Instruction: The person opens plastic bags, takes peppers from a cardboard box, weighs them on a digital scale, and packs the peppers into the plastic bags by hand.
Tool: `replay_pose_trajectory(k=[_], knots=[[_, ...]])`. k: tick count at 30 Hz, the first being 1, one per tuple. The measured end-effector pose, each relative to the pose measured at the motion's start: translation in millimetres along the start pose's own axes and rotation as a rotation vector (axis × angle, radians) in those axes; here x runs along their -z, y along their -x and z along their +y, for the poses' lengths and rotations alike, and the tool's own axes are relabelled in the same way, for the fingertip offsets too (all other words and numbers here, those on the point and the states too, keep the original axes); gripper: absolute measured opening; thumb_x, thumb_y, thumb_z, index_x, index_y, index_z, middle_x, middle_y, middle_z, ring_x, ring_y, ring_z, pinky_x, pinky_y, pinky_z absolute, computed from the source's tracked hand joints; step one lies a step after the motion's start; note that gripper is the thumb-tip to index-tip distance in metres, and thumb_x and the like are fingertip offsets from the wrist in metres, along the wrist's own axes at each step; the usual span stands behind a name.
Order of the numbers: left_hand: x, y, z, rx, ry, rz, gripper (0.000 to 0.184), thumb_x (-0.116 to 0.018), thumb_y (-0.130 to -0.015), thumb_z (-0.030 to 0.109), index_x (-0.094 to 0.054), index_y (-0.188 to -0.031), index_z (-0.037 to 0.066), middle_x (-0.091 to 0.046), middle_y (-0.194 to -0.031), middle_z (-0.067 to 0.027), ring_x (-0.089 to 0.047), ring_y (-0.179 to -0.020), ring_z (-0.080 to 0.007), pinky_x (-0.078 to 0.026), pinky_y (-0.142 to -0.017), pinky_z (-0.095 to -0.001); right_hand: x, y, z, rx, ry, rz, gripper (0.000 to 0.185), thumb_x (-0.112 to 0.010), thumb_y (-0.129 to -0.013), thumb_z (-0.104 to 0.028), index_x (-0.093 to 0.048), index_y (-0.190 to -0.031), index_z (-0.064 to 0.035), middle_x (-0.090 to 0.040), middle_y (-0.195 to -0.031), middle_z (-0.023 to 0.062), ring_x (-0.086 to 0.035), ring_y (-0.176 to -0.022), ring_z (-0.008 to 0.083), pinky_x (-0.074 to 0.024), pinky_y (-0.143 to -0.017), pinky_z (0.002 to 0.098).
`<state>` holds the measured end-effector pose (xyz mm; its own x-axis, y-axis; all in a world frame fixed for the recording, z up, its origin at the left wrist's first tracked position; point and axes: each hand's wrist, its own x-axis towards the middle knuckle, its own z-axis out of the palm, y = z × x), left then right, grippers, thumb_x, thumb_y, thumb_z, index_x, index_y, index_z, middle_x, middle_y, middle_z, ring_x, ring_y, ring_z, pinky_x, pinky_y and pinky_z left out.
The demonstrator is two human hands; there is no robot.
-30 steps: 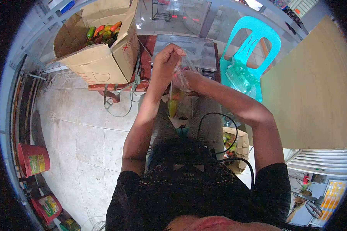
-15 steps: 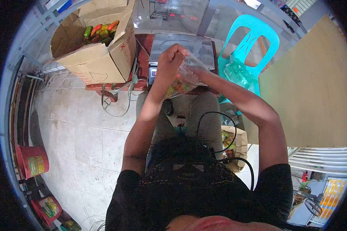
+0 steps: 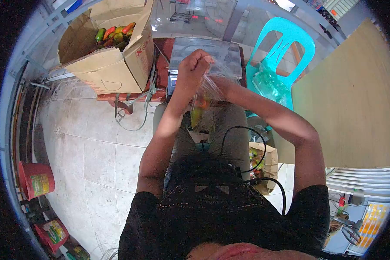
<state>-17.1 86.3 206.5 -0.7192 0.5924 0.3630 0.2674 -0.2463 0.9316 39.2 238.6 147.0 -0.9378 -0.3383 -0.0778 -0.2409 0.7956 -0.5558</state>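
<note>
My left hand (image 3: 196,65) is a closed fist gripping the gathered top of a clear plastic bag (image 3: 213,82). Peppers (image 3: 197,113), greenish yellow and orange-red, show inside the bag, which hangs over my lap. Close beside the fist, my right hand (image 3: 219,86) is bent in against the stretched plastic; its fingers are hidden. Both hands are above the near edge of a weighing scale (image 3: 227,54) with a flat metal top and a small lit display at its left.
A cardboard box (image 3: 106,71) of red and green peppers stands left of the scale on a red-brown surface. At right are a turquoise chair (image 3: 305,39) holding green plastic bags (image 3: 271,86) and a wooden board (image 3: 346,104). Another carton (image 3: 271,167) of peppers sits by my leg.
The bag has dropped and hangs narrower, its plastic pulled into tight folds, with the peppers lower over my lap. Both hands stay almost in place.
</note>
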Motion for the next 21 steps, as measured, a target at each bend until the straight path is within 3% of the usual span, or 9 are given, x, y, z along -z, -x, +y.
replay_pose_trajectory(k=[2, 4, 6, 9, 13, 15, 16, 18, 21], knots=[[-2.6, 1.5, 2.7, -0.036, -0.008, 0.003, 0.018, -0.052, -0.092, 0.015, -0.058, -0.082, 0.002, -0.048, -0.064, 0.0008, -0.043, -0.061, -0.0066, -0.036, -0.056, -0.0237, -4.2, 5.2, -5.1, 0.05, 0.086, 0.13, 0.032, -0.051, -0.091, -0.031, -0.06, -0.115, -0.0108, -0.063, -0.113, 0.0136, -0.059, -0.107, 0.0282, -0.0424, -0.094, 0.0371], [-3.9, 2.1, 1.3, -0.037, -0.033, 0.007, 0.017, -0.052, -0.092, 0.015, -0.058, -0.082, 0.003, -0.048, -0.063, 0.001, -0.043, -0.06, -0.0066, -0.036, -0.056, -0.0234, -4.7, 0.8, -8.5, -0.096, -0.015, -0.037, 0.032, -0.051, -0.091, -0.031, -0.061, -0.113, -0.0105, -0.063, -0.113, 0.0146, -0.059, -0.106, 0.0289, -0.0433, -0.093, 0.0378], [-5.9, 1.5, -0.7, -0.047, -0.05, 0.004, 0.016, -0.053, -0.092, 0.015, -0.058, -0.082, 0.003, -0.048, -0.063, 0.0011, -0.043, -0.06, -0.0067, -0.037, -0.056, -0.0232, -10.2, -1.9, 4.0, -0.159, 0.089, -0.102, 0.032, -0.051, -0.091, -0.032, -0.061, -0.112, -0.0102, -0.063, -0.112, 0.0152, -0.059, -0.104, 0.0285, -0.0442, -0.091, 0.038], [-8.3, 3.3, -5.9, -0.044, -0.04, -0.002, 0.016, -0.053, -0.092, 0.015, -0.058, -0.082, 0.003, -0.048, -0.064, 0.0011, -0.044, -0.06, -0.007, -0.037, -0.056, -0.0233, -14.6, -1.8, 22.6, -0.197, 0.306, -0.038, 0.032, -0.052, -0.091, -0.033, -0.061, -0.112, -0.0099, -0.063, -0.111, 0.0152, -0.06, -0.102, 0.0265, -0.0456, -0.089, 0.0378], [-13.3, 6.6, -17.9, -0.023, 0.014, -0.034, 0.019, -0.052, -0.094, 0.018, -0.058, -0.083, 0.004, -0.045, -0.065, 0.0032, -0.04, -0.062, -0.0059, -0.034, -0.056, -0.0222, 31.3, 0.2, -19.9, -0.5, -0.033, -0.083, 0.031, -0.056, -0.089, -0.03, -0.061, -0.112, -0.0098, -0.064, -0.11, 0.0148, -0.06, -0.101, 0.0251, -0.0455, -0.089, 0.0383], [-15.7, 4.9, -18.4, -0.034, 0.018, -0.041, 0.02, -0.051, -0.095, 0.02, -0.058, -0.084, 0.005, -0.043, -0.066, 0.0042, -0.039, -0.063, -0.0053, -0.033, -0.056, -0.0217, 28.3, -1.2, -4.7, -0.433, -0.213, -0.032, 0.031, -0.058, -0.087, -0.028, -0.061, -0.112, -0.0097, -0.064, -0.109, 0.0148, -0.06, -0.101, 0.0258, -0.0447, -0.09, 0.0388], [-16.2, 4.0, -14.4, -0.035, 0.015, -0.036, 0.02, -0.051, -0.095, 0.02, -0.058, -0.084, 0.005, -0.044, -0.066, 0.0042, -0.039, -0.063, -0.0053, -0.033, -0.056, -0.0219, 15.9, 1.8, 14.0, -0.277, -0.315, 0.077, 0.031, -0.059, -0.086, -0.026, -0.061, -0.112, -0.0097, -0.064, -0.108, 0.0148, -0.06, -0.101, 0.0264, -0.0444, -0.091, 0.0391], [-14.7, 1.2, -9.7, -0.045, -0.001, -0.015, 0.019, -0.052, -0.094, 0.019, -0.058, -0.084, 0.004, -0.045, -0.065, 0.0032, -0.04, -0.062, -0.0057, -0.034, -0.056, -0.0223, 15.7, 5.9, 1.4, -0.092, -0.304, 0.177, 0.031, -0.06, -0.085, -0.024, -0.061, -0.112, -0.0094, -0.064, -0.106, 0.0145, -0.06, -0.1, 0.0266, -0.044, -0.091, 0.0395], [-5.4, -1.2, -0.5, -0.016, 0.006, 0.013, 0.017, -0.053, -0.093, 0.015, -0.058, -0.082, 0.003, -0.047, -0.064, 0.0019, -0.042, -0.06, -0.0061, -0.034, -0.054, -0.0225, 15.2, 10.9, -15.0, -0.029, -0.087, 0.144, 0.029, -0.061, -0.085, -0.023, -0.061, -0.11, -0.008, -0.065, -0.102, 0.0138, -0.059, -0.097, 0.0255, -0.0441, -0.089, 0.0393]])
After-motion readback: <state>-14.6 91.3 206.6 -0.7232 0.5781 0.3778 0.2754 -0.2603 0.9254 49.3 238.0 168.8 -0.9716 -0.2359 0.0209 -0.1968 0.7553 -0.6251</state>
